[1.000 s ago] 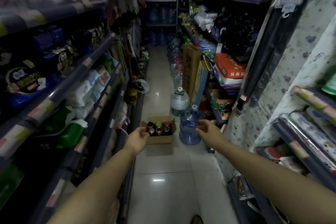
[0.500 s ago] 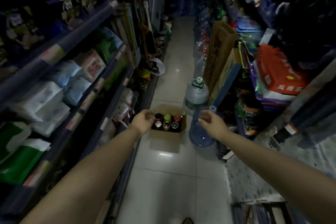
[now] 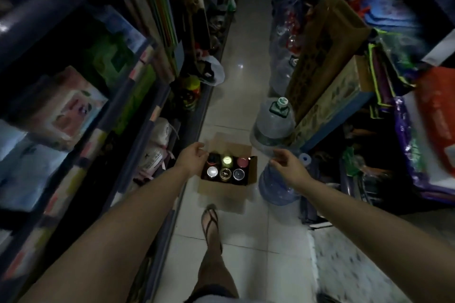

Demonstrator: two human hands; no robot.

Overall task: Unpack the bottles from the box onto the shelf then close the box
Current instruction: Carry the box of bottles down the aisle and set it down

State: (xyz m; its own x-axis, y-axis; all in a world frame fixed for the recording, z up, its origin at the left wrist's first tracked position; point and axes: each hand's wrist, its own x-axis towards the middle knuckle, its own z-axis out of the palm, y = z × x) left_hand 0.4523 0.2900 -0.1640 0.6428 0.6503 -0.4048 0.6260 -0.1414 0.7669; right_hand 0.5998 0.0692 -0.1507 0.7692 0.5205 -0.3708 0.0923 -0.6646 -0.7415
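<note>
An open cardboard box [image 3: 222, 192] stands on the tiled aisle floor, its flaps spread outward. Inside it several bottles [image 3: 226, 168] stand upright in two rows, caps showing red, green, silver and dark. My left hand [image 3: 193, 158] hovers at the box's left edge, fingers apart and empty. My right hand [image 3: 286, 166] reaches out to the right of the box, above a blue water jug, fingers apart and empty. Shop shelves [image 3: 138, 115] run along the left side of the aisle.
A blue water jug [image 3: 275, 188] stands right beside the box, a larger capped jug [image 3: 273, 128] behind it. Cardboard cartons [image 3: 322, 51] lean on the right. My sandalled foot [image 3: 210, 222] is just before the box. Goods crowd both shelf sides; the aisle is narrow.
I have walked closer to the box and the view has tilted down. Both hands stay stretched out toward it, and my foot has come into view.
</note>
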